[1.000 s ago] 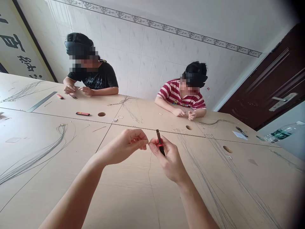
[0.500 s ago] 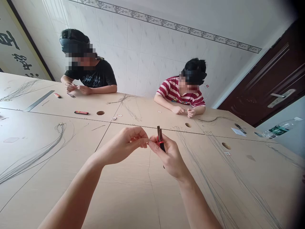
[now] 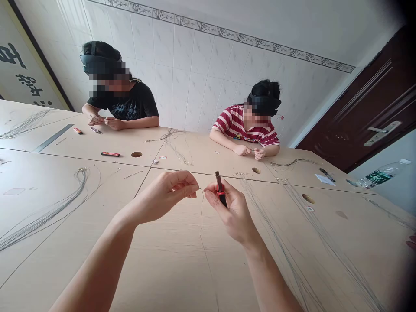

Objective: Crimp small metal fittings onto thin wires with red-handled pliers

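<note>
Thumb and fingertips of my left hand point(image 3: 177, 188) pinch the top end of a thin dark cord point(image 3: 201, 221). The cord hangs from there and trails down over the table toward me. Something tiny and pale sits at the pinched end, too small to name. A little to the right, my right hand point(image 3: 232, 212) is closed around small pliers point(image 3: 221, 190) with red and black handles, their jaws pointing up. The right thumb and index finger meet just beside the cord, apart from the left fingertips; whether they pinch anything cannot be made out.
Bundles of thin cords lie left point(image 3: 61, 203) and right point(image 3: 279, 234) on the wooden table point(image 3: 169, 268). Two people sit across, hands on the far side. A black-red utility knife point(image 3: 110, 154), a metal ruler point(image 3: 53, 138), and a water bottle point(image 3: 385, 173) lie farther off.
My hands have drawn slightly apart, the left shifting left and the right a little to the right. The cord now hangs from the left fingertips alone. The pliers have turned slightly.
</note>
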Action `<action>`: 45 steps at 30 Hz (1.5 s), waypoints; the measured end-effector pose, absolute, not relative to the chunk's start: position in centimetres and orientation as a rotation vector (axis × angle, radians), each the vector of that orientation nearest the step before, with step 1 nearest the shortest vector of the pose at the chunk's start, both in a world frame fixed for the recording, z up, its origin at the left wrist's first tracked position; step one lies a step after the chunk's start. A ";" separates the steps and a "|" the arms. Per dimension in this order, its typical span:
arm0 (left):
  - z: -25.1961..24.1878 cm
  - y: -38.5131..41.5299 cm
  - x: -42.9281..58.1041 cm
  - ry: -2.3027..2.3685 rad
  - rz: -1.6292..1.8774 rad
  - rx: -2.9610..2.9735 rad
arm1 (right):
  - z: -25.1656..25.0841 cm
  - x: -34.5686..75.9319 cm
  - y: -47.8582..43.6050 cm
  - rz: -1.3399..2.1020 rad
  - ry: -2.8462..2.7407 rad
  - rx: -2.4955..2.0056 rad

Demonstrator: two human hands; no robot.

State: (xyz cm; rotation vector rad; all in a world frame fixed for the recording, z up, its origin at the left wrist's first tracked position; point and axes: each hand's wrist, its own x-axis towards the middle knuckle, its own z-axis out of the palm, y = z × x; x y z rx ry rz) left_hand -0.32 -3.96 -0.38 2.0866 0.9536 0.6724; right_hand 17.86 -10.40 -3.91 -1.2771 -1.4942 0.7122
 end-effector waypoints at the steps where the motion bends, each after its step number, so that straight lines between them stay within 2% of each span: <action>1: -0.4 -4.0 -0.3 0.950 0.675 2.094 | -3.9 17.8 -10.4 0.710 -1.496 -1.277; 17: -1.2 -4.9 1.5 1.125 0.877 2.151 | -4.3 16.5 -10.7 0.550 -1.467 -1.310; 29: -3.1 -5.2 3.1 1.154 1.149 2.588 | -4.2 16.6 -10.8 0.648 -1.361 -1.321; 35: -3.1 -6.2 3.9 1.128 1.057 2.530 | -4.5 16.7 -10.3 0.560 -1.338 -1.342; 41: -2.8 -7.5 4.3 1.073 0.845 2.527 | -4.9 16.9 -9.9 0.309 -1.386 -1.362; 45: -2.7 -7.4 3.9 1.028 0.830 2.440 | -4.6 17.6 -9.9 0.346 -1.440 -1.366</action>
